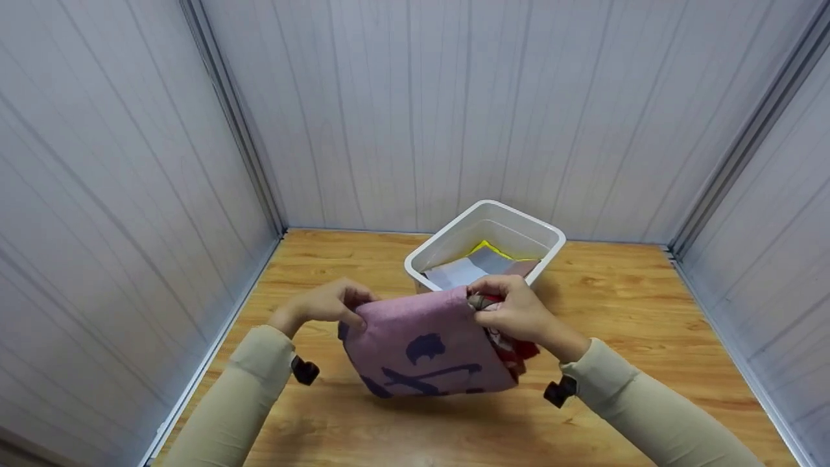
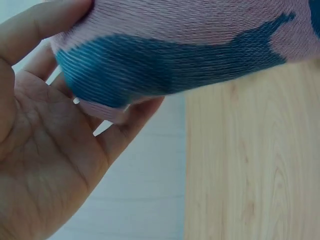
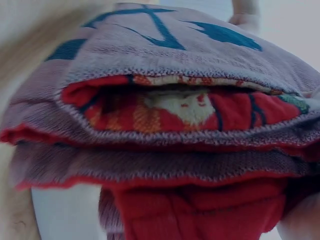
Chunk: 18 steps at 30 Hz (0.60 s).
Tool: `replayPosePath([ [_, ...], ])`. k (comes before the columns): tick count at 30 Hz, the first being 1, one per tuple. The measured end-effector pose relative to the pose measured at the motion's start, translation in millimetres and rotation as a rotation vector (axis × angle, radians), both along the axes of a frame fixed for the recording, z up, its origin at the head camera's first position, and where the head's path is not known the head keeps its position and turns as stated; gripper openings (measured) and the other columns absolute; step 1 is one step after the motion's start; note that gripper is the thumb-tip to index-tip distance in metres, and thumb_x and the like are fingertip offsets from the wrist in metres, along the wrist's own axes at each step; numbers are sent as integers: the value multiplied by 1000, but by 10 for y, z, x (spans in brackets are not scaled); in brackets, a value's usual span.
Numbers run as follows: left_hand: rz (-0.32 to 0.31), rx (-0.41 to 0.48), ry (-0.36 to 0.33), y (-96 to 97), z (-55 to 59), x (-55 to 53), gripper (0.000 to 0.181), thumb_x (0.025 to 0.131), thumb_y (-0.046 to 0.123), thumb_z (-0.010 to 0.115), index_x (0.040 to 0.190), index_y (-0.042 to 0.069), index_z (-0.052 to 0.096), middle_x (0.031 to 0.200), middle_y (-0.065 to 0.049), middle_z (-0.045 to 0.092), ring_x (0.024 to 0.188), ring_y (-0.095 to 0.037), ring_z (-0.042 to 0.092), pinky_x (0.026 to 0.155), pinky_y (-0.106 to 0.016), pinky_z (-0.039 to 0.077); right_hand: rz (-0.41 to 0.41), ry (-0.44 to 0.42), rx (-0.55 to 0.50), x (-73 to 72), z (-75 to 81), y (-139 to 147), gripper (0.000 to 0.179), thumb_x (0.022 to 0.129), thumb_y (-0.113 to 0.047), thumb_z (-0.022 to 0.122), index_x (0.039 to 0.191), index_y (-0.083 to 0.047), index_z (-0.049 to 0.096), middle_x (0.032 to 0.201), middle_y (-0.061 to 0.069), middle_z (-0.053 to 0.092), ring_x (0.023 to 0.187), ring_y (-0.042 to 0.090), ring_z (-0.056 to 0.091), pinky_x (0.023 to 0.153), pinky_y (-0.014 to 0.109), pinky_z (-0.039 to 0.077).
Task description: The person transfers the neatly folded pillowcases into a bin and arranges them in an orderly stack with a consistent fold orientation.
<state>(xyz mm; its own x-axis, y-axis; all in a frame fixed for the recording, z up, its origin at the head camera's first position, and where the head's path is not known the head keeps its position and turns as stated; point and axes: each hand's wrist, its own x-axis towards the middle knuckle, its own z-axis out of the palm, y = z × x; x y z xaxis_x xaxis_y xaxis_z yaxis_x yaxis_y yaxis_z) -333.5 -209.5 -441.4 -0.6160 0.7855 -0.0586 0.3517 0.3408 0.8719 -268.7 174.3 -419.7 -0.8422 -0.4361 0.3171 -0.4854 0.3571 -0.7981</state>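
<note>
A folded pink-purple knitted cloth (image 1: 421,337) with dark blue patterns hangs between both hands, tilted over the table. My left hand (image 1: 327,303) grips its upper left corner, the thumb in front and the other fingers behind. In the left wrist view, a blue-patterned corner of the cloth (image 2: 145,65) lies between thumb and fingers. At the upper right corner, my right hand (image 1: 515,311) pinches the cloth. Several stacked layers show on that side in the right wrist view, with a red, printed inner face (image 3: 235,110) between the knitted edges.
Behind the cloth, a white plastic bin (image 1: 554,237) stands on the wooden table (image 1: 616,324). Flat folded pieces (image 1: 489,261) in grey, light blue and brown, with a yellow edge, lie inside. Pale panel walls (image 1: 434,117) enclose the table at the back and both sides.
</note>
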Motion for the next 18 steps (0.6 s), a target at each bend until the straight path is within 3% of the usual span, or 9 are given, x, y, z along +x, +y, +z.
replayPosePath([
  [4,-10,-8,65,167,16,42,47,88,5,84,134,4,74,117,-6,77,100,-12,67,88,-25,56,16,-34,19,-27,69,-1,31,78,3,74,109,1,80,101,13,76,85,18,61,72,23,52],
  [10,-8,57,166,478,78,108,57,87,12,91,140,7,70,131,-11,75,112,-17,66,98,-29,54,42,-83,33,-57,107,-34,33,78,3,75,111,2,79,99,13,76,80,16,59,69,22,51],
  [18,44,57,278,871,113,240,55,85,23,93,135,14,72,123,-1,76,107,-14,66,94,-32,55,46,-96,105,-63,146,-81,33,80,-1,75,113,0,78,102,13,76,84,20,60,71,24,51],
])
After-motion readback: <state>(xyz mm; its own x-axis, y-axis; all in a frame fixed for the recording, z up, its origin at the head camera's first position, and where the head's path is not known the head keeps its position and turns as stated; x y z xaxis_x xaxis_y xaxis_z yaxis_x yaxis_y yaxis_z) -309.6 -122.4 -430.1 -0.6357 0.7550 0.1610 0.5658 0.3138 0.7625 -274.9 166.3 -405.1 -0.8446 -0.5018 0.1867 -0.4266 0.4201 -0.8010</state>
